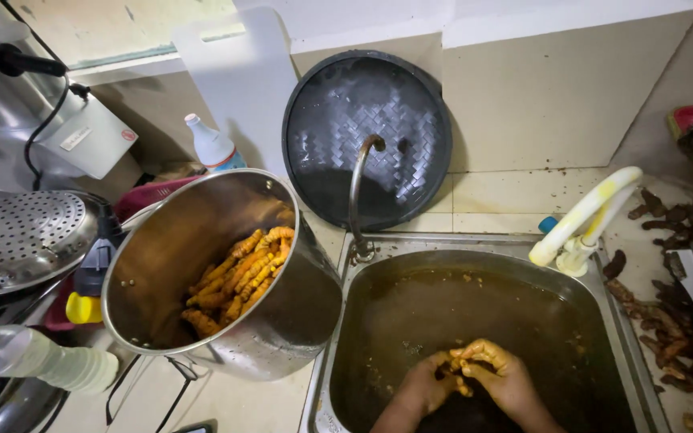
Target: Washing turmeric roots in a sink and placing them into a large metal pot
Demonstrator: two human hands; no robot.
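Note:
Both my hands are down in a steel sink (338,321) filled with murky brown water. My left hand (424,383) and my right hand (500,374) meet in the middle, fingers stained yellow, pinching a small orange turmeric root piece (460,371) between them. To the left, a large steel pot (282,321) leans tilted against the sink's edge, holding several orange turmeric roots (238,277).
A curved metal tap (356,184) rises behind the sink, with a dark round lid (366,120) leaning on the wall. A white flexible faucet (583,216) sits at right, beside dark peelings (667,321) on the counter. A perforated steamer tray (22,236) and plastic bottles (42,361) stand at left.

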